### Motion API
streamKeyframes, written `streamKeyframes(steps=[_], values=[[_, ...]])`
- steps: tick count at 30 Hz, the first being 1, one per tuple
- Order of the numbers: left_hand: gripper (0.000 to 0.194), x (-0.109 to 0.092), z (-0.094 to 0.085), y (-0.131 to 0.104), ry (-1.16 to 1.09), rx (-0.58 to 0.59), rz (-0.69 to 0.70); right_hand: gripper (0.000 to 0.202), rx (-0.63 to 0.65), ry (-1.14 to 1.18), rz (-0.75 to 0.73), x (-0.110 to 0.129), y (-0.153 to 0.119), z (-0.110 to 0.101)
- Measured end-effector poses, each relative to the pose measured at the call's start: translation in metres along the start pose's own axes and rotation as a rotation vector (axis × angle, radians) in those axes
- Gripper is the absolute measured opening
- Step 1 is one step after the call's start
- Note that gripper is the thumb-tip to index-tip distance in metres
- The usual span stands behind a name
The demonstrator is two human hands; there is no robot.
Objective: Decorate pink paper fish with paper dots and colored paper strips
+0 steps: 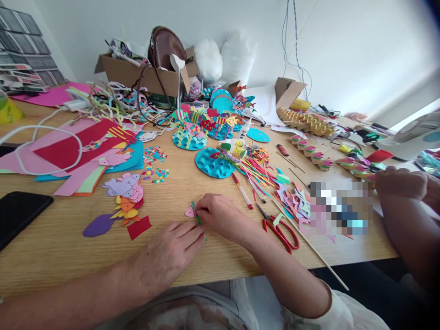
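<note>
A small pink paper fish (189,211) lies on the table in front of me, with a thin green paper strip (198,220) across it. Pinched fingers of my right hand (220,216) hold the strip at the fish. My left hand (172,250) lies palm down just beside it, fingers together and stretched out, the tips close to the strip's lower end. Left of my hands are a red paper piece (139,228), a purple paper shape (98,225) and stacked paper fish (125,186). Red-handled scissors (282,234) rest right of my right hand.
A wooden stick (316,252) juts over the front edge. Beyond are a red pen (242,191), paper strips (263,174), a blue scalloped base (215,163) and a glue bottle (244,130). A black phone (22,215) lies far left. Another person's hands (400,183) are at the right.
</note>
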State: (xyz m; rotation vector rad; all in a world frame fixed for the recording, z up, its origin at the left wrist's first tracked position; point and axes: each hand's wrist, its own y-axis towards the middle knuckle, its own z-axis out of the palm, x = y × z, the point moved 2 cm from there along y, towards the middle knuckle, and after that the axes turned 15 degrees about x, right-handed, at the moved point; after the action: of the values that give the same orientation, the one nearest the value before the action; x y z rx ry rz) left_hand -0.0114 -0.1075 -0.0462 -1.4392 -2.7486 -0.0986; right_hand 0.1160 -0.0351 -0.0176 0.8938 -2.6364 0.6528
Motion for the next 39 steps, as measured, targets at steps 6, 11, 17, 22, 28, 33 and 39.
streamKeyframes(steps=[6, 11, 17, 22, 28, 33, 39], values=[[0.028, -0.001, 0.004, -0.001, 0.012, -0.040, -0.002, 0.025, 0.056, -0.031, 0.047, 0.001, 0.004, -0.005], [0.029, -0.002, 0.005, -0.002, -0.002, -0.024, -0.004, 0.027, 0.057, -0.091, 0.047, -0.001, 0.012, -0.006], [0.028, -0.005, 0.007, -0.005, -0.027, -0.038, -0.002, 0.026, 0.078, -0.098, 0.046, -0.002, 0.020, -0.010], [0.029, -0.007, 0.006, -0.007, -0.052, 0.010, 0.006, 0.026, 0.047, -0.133, 0.047, 0.000, 0.022, -0.013], [0.032, -0.008, 0.005, -0.009, -0.059, 0.047, -0.004, 0.027, 0.078, -0.153, 0.069, 0.005, 0.013, -0.014], [0.033, -0.008, 0.009, -0.010, -0.049, 0.028, -0.012, 0.026, 0.094, -0.159, 0.083, 0.002, 0.016, -0.009], [0.034, -0.007, 0.002, -0.008, -0.100, 0.024, 0.011, 0.023, 0.024, -0.038, 0.062, -0.001, 0.020, -0.015]])
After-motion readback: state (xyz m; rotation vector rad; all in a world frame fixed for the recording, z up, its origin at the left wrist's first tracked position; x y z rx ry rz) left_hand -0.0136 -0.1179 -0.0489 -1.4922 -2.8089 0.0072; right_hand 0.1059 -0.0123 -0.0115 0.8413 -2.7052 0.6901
